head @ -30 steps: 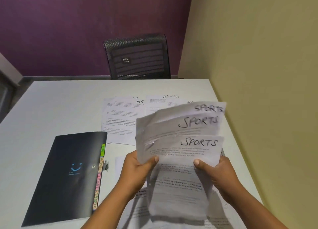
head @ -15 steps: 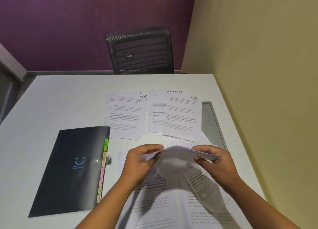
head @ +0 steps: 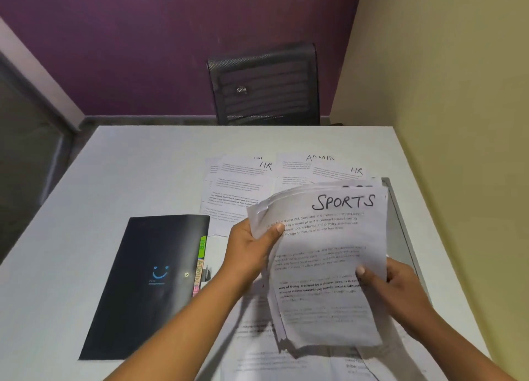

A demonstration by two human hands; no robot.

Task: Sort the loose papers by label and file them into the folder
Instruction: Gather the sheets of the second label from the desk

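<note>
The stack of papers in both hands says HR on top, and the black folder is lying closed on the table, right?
Not quite. In the head view, the top sheet of the stack of papers held by the left hand and the right hand says SPORTS, not HR. The black folder does lie closed on the table.
</note>
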